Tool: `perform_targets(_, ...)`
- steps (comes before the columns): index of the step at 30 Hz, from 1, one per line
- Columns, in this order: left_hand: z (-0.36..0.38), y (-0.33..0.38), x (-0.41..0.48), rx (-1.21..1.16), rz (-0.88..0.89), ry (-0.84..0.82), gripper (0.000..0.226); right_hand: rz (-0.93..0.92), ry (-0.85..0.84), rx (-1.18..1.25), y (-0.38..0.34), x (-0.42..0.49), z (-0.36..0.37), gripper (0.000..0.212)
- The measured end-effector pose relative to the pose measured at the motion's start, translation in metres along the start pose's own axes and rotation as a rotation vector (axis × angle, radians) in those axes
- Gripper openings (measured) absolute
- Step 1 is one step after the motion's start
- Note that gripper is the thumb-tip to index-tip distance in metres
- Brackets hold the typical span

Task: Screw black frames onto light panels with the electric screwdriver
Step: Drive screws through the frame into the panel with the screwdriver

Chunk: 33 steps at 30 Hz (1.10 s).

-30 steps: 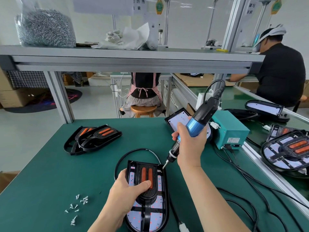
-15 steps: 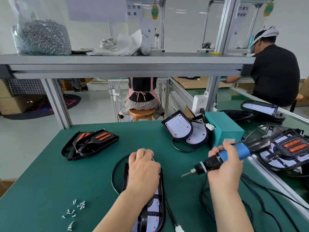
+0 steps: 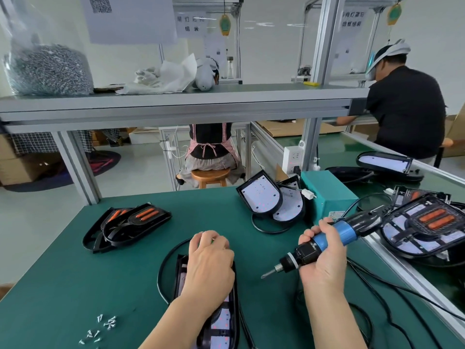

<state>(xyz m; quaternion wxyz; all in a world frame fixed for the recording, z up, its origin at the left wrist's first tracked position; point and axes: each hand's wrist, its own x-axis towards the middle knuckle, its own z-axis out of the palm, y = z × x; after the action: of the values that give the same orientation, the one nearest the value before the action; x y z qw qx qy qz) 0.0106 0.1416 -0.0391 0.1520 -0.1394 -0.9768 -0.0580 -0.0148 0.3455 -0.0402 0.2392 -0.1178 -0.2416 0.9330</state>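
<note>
A light panel (image 3: 221, 323) with a black frame (image 3: 180, 270) on it lies on the green table in front of me, a black cable looping round its far end. My left hand (image 3: 208, 265) lies over the panel's far end, fingers curled over its edge. My right hand (image 3: 324, 260) grips the blue-and-black electric screwdriver (image 3: 337, 235) to the right of the panel. The tool is tilted, and its bit points down-left in the air, apart from the panel.
Loose screws (image 3: 100, 328) lie at the near left. Spare black frames (image 3: 125, 225) are stacked at the left. Two bare panels (image 3: 261, 195) lean on a teal power box (image 3: 329, 195). Framed panels (image 3: 425, 227) and cables (image 3: 377, 298) lie at the right.
My right hand swung the screwdriver off the panel's top corner, out to the right and lower. My left hand slid from the panel's middle to its far end.
</note>
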Motion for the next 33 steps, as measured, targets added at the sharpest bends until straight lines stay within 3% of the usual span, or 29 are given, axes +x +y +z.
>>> perform_targets(3,-0.003,0.001,-0.007,-0.181,-0.015,0.202,0.012,0.001,0.027,0.017,0.000,-0.004,0.003,0.014)
perform_targets(5,-0.019,0.010,-0.011,-0.456,-0.168,0.251,0.019,0.001,0.048,0.039,-0.002,-0.011,0.010,0.017)
perform_targets(10,-0.049,0.037,-0.029,-1.731,-0.653,-0.075,0.025,-0.035,0.044,0.149,-0.023,-0.041,0.043,0.018)
perform_targets(13,-0.056,0.044,-0.042,-2.081,-0.792,-0.114,0.021,-0.078,0.006,0.162,-0.034,-0.060,0.060,0.018)
perform_targets(16,-0.061,0.048,-0.051,-2.225,-0.841,-0.071,0.010,-0.149,-0.046,0.102,-0.035,-0.076,0.068,0.020)
perform_targets(25,-0.062,0.044,-0.066,-2.354,-0.884,0.020,0.027,-0.236,-0.072,-0.005,-0.028,-0.095,0.068,0.020)
perform_targets(30,-0.060,0.043,-0.070,-2.294,-0.801,0.079,0.011,-0.242,-0.060,-0.028,-0.026,-0.100,0.072,0.024)
perform_targets(33,-0.055,0.046,-0.072,-2.123,-0.779,0.185,0.008,-0.266,-0.070,-0.061,-0.024,-0.105,0.074,0.022)
